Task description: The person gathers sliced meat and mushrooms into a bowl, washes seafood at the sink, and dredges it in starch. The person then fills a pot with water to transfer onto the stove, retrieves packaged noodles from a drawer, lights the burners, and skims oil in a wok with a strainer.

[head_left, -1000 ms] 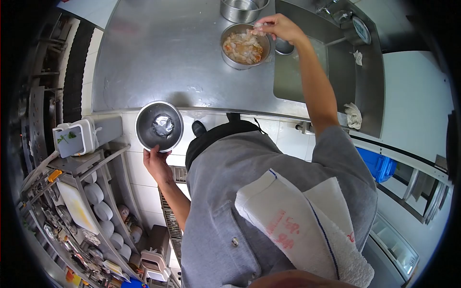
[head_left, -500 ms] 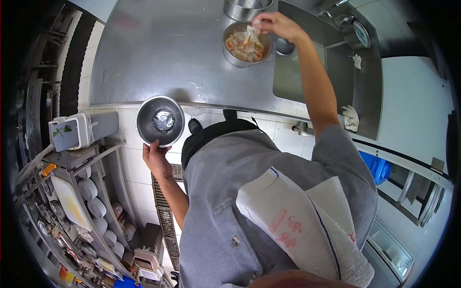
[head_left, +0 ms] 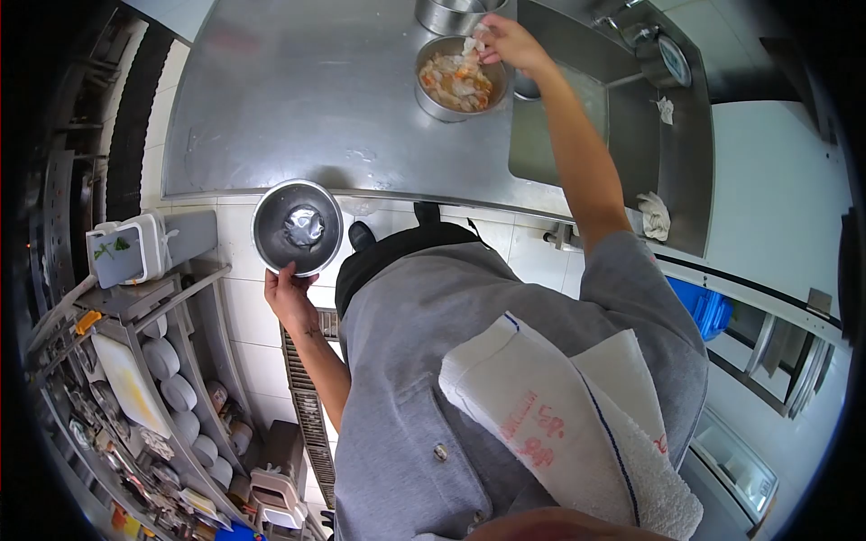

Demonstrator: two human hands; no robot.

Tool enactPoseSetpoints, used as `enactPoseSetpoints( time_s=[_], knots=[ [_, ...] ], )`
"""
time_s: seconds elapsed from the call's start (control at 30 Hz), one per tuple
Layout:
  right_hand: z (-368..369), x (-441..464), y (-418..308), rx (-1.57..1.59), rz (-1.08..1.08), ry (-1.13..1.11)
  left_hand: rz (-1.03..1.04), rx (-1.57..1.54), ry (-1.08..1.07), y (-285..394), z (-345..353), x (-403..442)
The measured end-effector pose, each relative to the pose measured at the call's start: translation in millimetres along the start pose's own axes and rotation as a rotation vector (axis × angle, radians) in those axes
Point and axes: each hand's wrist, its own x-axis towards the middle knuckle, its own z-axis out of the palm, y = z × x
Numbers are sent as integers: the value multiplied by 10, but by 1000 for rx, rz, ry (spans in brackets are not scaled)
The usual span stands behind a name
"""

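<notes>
My left hand grips the rim of a round steel bowl, its thumb over the inner edge. The bowl hangs in front of the counter's edge, and only shiny reflections show inside it. On the counter stands a round metal pot filled with pale, orange-tinged pieces of food, whose kind I cannot make out. My right hand is over the pot's right rim, its fingers closed on a whitish piece of food.
A second metal pot stands behind the first. To the right is a sink with crumpled cloths by it. Shelves with stacked white bowls and a grey bin stand at left. A towel lies over my shoulder.
The view has shifted slightly. My right hand stays at the pot's rim with the whitish piece, its fingers slightly moved. My left hand keeps the bowl in place.
</notes>
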Motion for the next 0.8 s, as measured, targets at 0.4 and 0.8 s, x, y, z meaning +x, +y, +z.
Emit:
enactPoseSetpoints(
  time_s=[0.4,0.8],
  knots=[
    [909,-115,165,-987,-180,-272,-22,39,5,65,44,-49],
    [74,-93,22,-329,-153,-302,-7,23,42,11,13,-40]
  ],
)
